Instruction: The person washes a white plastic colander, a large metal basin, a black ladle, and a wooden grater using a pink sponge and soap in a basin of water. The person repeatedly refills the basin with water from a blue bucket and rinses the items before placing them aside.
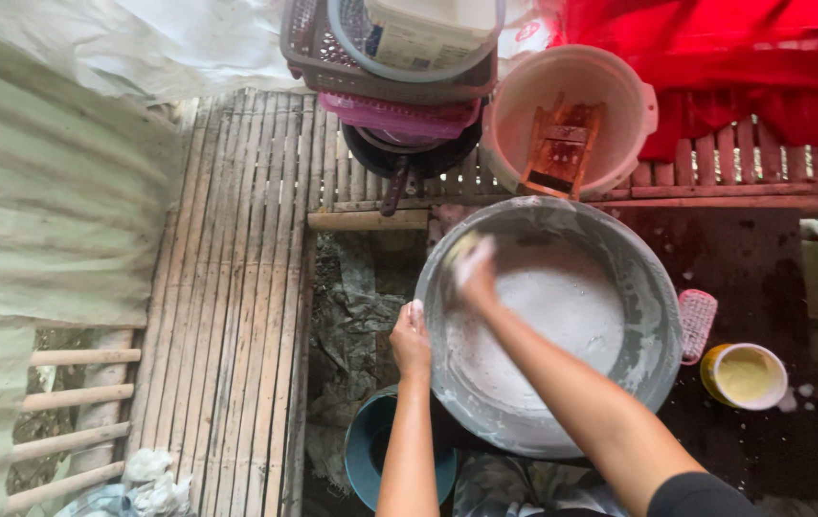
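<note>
A large grey metal basin (653, 287) smeared with white soapy foam sits in front of me. My left hand (411, 340) grips its left rim. My right hand (474, 271), blurred and covered in suds, presses a yellowish sponge against the basin's inner wall at the upper left. Foam coats the basin's bottom.
A pale bucket (619, 91) with a wooden grater inside stands behind the basin. Stacked baskets and a dark pan (399, 158) sit on the bamboo slat floor (236, 287). A pink brush (696, 324) and a yellow cup (744, 375) lie right. A teal tub (366, 450) sits below.
</note>
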